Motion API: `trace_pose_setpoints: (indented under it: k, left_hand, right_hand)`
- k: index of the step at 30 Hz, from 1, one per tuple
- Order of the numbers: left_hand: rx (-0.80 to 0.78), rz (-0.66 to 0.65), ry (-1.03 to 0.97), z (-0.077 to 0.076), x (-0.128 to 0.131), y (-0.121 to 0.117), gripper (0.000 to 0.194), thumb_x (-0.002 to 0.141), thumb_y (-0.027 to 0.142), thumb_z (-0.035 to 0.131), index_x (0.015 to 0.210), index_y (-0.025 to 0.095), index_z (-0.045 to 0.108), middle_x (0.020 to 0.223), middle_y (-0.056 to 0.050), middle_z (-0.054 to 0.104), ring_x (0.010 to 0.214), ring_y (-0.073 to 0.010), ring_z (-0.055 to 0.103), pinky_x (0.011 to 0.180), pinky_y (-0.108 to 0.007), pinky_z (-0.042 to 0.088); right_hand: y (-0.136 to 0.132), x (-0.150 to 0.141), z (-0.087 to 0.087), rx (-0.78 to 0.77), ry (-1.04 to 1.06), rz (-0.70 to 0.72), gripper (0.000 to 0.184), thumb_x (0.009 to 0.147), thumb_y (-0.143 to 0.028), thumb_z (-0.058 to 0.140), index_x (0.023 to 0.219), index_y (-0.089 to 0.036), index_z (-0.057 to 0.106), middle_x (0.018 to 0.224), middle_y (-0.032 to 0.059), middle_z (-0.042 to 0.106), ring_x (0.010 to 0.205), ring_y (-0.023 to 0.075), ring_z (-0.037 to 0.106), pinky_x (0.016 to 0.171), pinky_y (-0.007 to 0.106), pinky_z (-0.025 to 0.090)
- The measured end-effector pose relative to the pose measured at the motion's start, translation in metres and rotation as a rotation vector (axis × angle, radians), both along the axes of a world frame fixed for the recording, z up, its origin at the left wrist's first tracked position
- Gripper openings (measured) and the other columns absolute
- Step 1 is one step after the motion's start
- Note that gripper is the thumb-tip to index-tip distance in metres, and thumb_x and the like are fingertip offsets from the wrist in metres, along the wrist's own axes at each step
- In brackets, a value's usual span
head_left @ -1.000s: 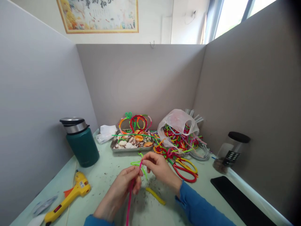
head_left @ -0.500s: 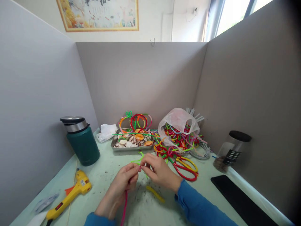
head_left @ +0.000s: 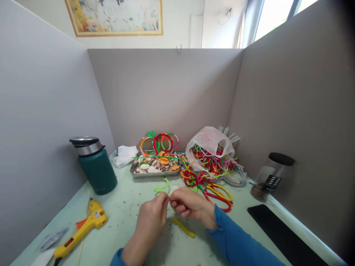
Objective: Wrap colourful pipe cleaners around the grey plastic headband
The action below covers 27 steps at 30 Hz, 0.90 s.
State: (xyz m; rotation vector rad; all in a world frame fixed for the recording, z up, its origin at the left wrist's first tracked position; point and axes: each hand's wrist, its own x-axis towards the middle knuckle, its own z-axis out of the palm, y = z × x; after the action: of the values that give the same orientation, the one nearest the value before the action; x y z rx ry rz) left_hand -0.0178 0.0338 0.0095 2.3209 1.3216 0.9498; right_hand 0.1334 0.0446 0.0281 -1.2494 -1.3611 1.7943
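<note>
Close in front of us, over the middle of the bench [head_left: 116, 221], our left hand [head_left: 152, 212] and right hand [head_left: 192, 205] meet at the fingertips. Both are closed in a pinch, the right one with its fingers curled under; whatever may lie between the tips is hidden, so we cannot tell what they grasp. Just below the right hand we see a short yellow piece [head_left: 183, 228] lying aslant on the bench, and just beyond the hands a bent lime-green strip [head_left: 163, 187]. To the right of these lie red and yellow loops [head_left: 219, 198], near our right wrist.

Farther back we have a metal tray [head_left: 154, 175] of shells [head_left: 151, 169], with coloured hoops [head_left: 154, 143] standing at its back and a thin green stick [head_left: 155, 157] across it. Right of the tray, a whitish plastic bag [head_left: 203, 140] spills tangled bright strips [head_left: 210, 164]. On our left stand a teal bottle [head_left: 98, 171] and, nearer us, a yellow glue gun [head_left: 85, 229] lying on its side; on our right, a clear jar with a black lid [head_left: 281, 159] stands behind a flat black slab [head_left: 285, 232]. Grey panels [head_left: 163, 88] enclose three sides
</note>
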Motion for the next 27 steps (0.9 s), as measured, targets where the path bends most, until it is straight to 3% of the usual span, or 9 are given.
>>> trace_pose_setpoints:
  k: [1, 3, 5, 7, 10, 15, 19, 22, 27]
  left_hand:
    - [-0.010, -0.010, -0.023, 0.001, 0.000, 0.000, 0.017, 0.085, 0.025, 0.040, 0.077, 0.021, 0.054, 0.064, -0.001, 0.057, 0.056, -0.0138, 0.050, 0.056, -0.025, 0.030]
    - [-0.096, -0.006, -0.156, 0.003, 0.000, 0.003, 0.016, 0.084, 0.029, 0.044, 0.075, 0.020, 0.054, 0.060, 0.001, 0.054, 0.054, -0.0120, 0.047, 0.054, -0.023, 0.030]
    - [-0.311, 0.015, -0.365, 0.006, 0.000, 0.007, 0.020, 0.080, 0.035, 0.049, 0.068, 0.019, 0.051, 0.050, 0.005, 0.044, 0.045, -0.0090, 0.038, 0.047, -0.021, 0.026]
    - [-0.610, 0.016, -0.585, 0.010, -0.002, 0.011, 0.024, 0.076, 0.041, 0.054, 0.066, 0.019, 0.048, 0.043, 0.009, 0.034, 0.037, -0.0059, 0.025, 0.039, -0.019, 0.017]
    - [-0.948, -0.046, -0.827, 0.014, -0.005, 0.012, 0.024, 0.072, 0.040, 0.058, 0.068, 0.020, 0.046, 0.038, 0.012, 0.028, 0.033, -0.0034, 0.010, 0.034, -0.019, 0.007]
    - [-1.169, -0.152, -0.986, 0.012, -0.011, 0.012, 0.020, 0.071, 0.033, 0.058, 0.065, 0.018, 0.046, 0.037, 0.012, 0.029, 0.032, -0.0016, 0.007, 0.033, -0.017, 0.004]
    - [-1.351, -0.231, -1.030, 0.009, -0.014, 0.014, 0.024, 0.070, 0.028, 0.057, 0.059, 0.018, 0.039, 0.037, 0.012, 0.023, 0.032, -0.0013, 0.005, 0.032, -0.016, 0.007]
    - [-1.301, -0.211, -0.954, 0.011, -0.013, 0.012, 0.027, 0.072, 0.031, 0.057, 0.058, 0.019, 0.037, 0.039, 0.012, 0.024, 0.033, -0.0016, 0.006, 0.034, -0.017, 0.006]
    - [-0.769, -0.146, -0.594, 0.017, -0.007, 0.008, 0.021, 0.075, 0.037, 0.056, 0.071, 0.017, 0.050, 0.048, 0.009, 0.033, 0.040, -0.0047, 0.023, 0.039, -0.018, 0.016]
  right_hand:
    - [0.003, 0.003, -0.001, -0.058, 0.062, 0.058, 0.011, 0.072, -0.018, 0.037, 0.062, -0.018, 0.036, 0.054, -0.0068, 0.030, 0.039, 0.0049, 0.016, 0.038, 0.019, 0.012]
    - [0.005, 0.008, -0.003, 0.015, 0.052, 0.058, 0.014, 0.076, -0.022, 0.039, 0.063, -0.018, 0.041, 0.054, -0.0062, 0.034, 0.038, 0.0050, 0.020, 0.037, 0.019, 0.016]
    - [0.004, 0.008, -0.003, 0.323, -0.103, -0.068, 0.015, 0.079, -0.026, 0.044, 0.069, -0.017, 0.048, 0.058, -0.0031, 0.043, 0.043, 0.0069, 0.034, 0.041, 0.019, 0.025]
    - [0.000, 0.006, -0.001, 0.729, -0.310, -0.176, 0.012, 0.081, -0.026, 0.049, 0.076, -0.016, 0.055, 0.069, 0.0010, 0.053, 0.059, 0.0106, 0.048, 0.052, 0.021, 0.034]
    - [-0.007, 0.005, 0.004, 1.172, -0.520, -0.152, 0.010, 0.084, -0.022, 0.050, 0.088, -0.018, 0.057, 0.087, 0.0040, 0.057, 0.076, 0.0130, 0.051, 0.064, 0.023, 0.036]
    - [-0.008, 0.006, 0.002, 1.476, -0.779, -0.023, 0.016, 0.090, -0.019, 0.040, 0.089, -0.017, 0.056, 0.082, 0.0039, 0.056, 0.073, 0.0129, 0.051, 0.061, 0.024, 0.033]
    - [-0.005, 0.007, -0.003, 1.617, -0.942, 0.030, 0.015, 0.087, -0.015, 0.041, 0.082, -0.017, 0.054, 0.076, 0.0034, 0.053, 0.067, 0.0135, 0.046, 0.059, 0.026, 0.029]
    - [-0.006, 0.005, -0.004, 1.605, -1.006, 0.054, 0.014, 0.086, -0.016, 0.041, 0.077, -0.016, 0.051, 0.075, 0.0037, 0.052, 0.065, 0.0137, 0.044, 0.057, 0.027, 0.026]
    - [-0.011, 0.000, 0.001, 1.263, -0.924, -0.040, 0.009, 0.084, -0.019, 0.040, 0.079, -0.016, 0.047, 0.072, 0.0016, 0.050, 0.060, 0.0122, 0.040, 0.053, 0.027, 0.022]
